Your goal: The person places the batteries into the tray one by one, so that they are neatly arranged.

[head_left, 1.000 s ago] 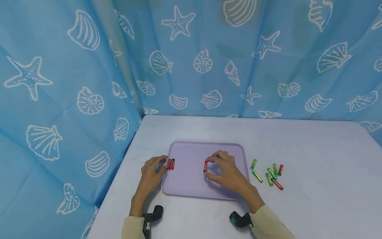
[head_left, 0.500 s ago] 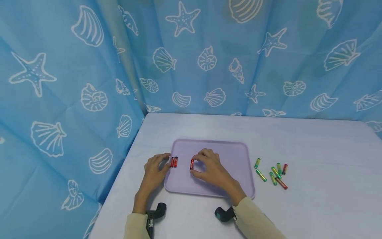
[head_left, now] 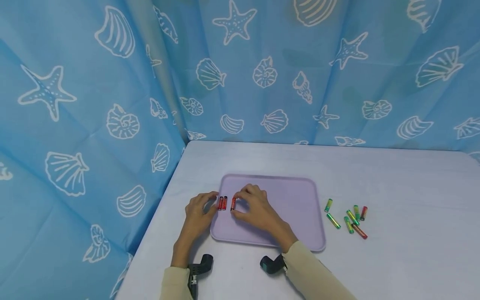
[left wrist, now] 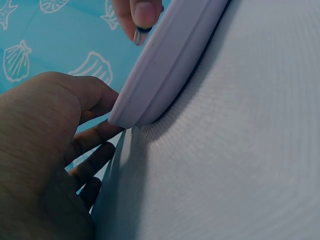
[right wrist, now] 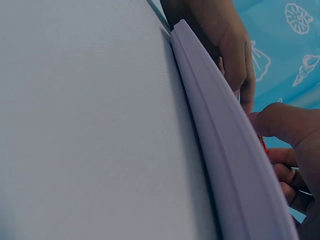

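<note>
My right hand point(head_left: 258, 210) pinches a red battery point(head_left: 233, 203) lengthwise between thumb and index finger, low over the left part of the lilac tray point(head_left: 286, 208). Just left of it, two red batteries point(head_left: 224, 203) lie side by side inside the tray's left rim. My left hand point(head_left: 196, 214) rests at that rim, its thumb and index fingertips close to the outer battery and its fingers loosely bent. In the left wrist view the thumb reaches over the tray edge point(left wrist: 155, 70). The right wrist view shows only a sliver of red battery behind the rim.
Right of the tray, several green batteries point(head_left: 333, 221) lie loosely scattered on the white-covered table point(head_left: 412, 200) with two red batteries point(head_left: 359, 231) among them. A blue curtain point(head_left: 240, 75) with white shells hangs behind the table and along its left side.
My right hand has carried the pinched red battery left across the tray, close to the two lying there. My left hand stays at the rim. The whole head view has shifted slightly.
</note>
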`<state>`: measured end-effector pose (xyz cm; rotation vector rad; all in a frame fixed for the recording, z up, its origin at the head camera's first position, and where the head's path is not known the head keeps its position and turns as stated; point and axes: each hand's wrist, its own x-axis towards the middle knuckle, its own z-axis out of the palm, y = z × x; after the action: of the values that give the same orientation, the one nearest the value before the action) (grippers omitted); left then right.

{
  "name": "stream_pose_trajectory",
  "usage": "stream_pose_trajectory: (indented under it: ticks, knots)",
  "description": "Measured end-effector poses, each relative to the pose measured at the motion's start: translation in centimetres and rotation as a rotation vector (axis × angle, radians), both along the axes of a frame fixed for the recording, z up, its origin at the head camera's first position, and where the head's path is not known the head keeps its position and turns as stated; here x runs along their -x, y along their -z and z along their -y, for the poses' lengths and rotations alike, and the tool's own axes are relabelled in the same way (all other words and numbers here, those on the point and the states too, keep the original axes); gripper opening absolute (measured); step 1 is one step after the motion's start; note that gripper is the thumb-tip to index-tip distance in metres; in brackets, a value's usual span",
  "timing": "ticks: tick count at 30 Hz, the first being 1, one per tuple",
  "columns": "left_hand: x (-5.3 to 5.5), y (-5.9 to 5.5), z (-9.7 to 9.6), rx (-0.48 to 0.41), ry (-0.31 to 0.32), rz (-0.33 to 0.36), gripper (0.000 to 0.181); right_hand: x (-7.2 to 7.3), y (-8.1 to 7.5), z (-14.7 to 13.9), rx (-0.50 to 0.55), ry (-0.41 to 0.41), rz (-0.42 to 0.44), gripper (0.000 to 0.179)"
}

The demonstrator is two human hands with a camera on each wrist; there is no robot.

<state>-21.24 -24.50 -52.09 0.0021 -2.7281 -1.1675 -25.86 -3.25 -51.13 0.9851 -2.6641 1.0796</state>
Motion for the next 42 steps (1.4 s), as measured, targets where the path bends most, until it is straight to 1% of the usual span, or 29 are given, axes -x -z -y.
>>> stream_pose_trajectory:
  ticks: [5,12,21,29,33,36,38,42]
  knots:
    - [0.1,0.3,-0.1,-0.001,0.015,-0.019,0.038,0.4,0.4,0.4,-0.026,0.024,-0.002,0.037]
    - [0.1,0.2,-0.2,0.001,0.02,-0.013,0.039,0.7,0.9,0.7,-0.006,0.032,0.003,0.038]
    - [0.0,0.2,-0.3,-0.002,0.025,-0.016,0.039,0.8,0.9,0.9,-0.038,0.021,0.032,0.04]
    - [0.1,0.0,-0.4,-0.01,0.031,-0.021,0.038,1.1,1.0,0.9,-0.069,0.034,0.044,0.042]
    - [0.1,0.0,-0.3,-0.011,0.034,-0.024,0.038,0.9,0.9,0.9,-0.057,0.024,0.052,0.046]
    - [0.0,0.0,-0.1,-0.014,0.032,-0.019,0.038,0.5,0.7,0.6,-0.041,0.017,0.055,0.046]
    - [0.0,0.0,0.1,-0.016,0.027,-0.015,0.038,0.2,0.4,0.2,-0.034,0.016,0.044,0.044]
    - [0.0,-0.1,0.4,-0.015,0.015,0.006,0.038,-0.3,-0.3,-1.4,-0.025,0.012,-0.003,0.037]
